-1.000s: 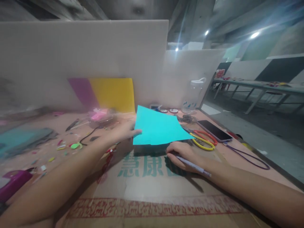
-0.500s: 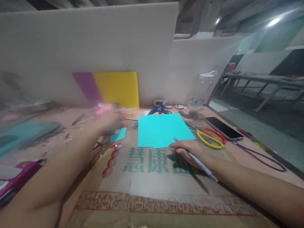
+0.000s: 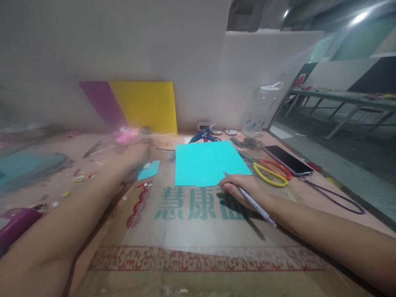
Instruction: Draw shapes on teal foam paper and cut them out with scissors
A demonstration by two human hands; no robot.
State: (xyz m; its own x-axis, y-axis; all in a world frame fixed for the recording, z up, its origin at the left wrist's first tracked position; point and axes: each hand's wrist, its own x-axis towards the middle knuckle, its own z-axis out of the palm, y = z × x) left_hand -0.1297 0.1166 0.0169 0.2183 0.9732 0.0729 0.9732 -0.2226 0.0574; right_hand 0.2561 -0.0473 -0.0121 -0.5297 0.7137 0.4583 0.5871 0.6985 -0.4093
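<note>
My right hand is closed on a pale purple pen, its tip near the lower right of a bright turquoise sheet of paper. That hand rests on the sheet's near edge and on the printed cardboard. Stretched out to the left, my left hand is blurred and its fingers cannot be made out. It is near a pink item in clear plastic. A small turquoise paper scrap lies just this side of it.
Scissors with yellow and orange handles and a phone lie to the right. Behind the sheet are a blue glue gun and a clear bottle. Yellow card leans on the back panel. A magenta object sits left.
The whole view has shifted slightly, so things appear a little higher and more to the left. My right hand keeps its hold on the pen; my left hand stays near the pink item.
</note>
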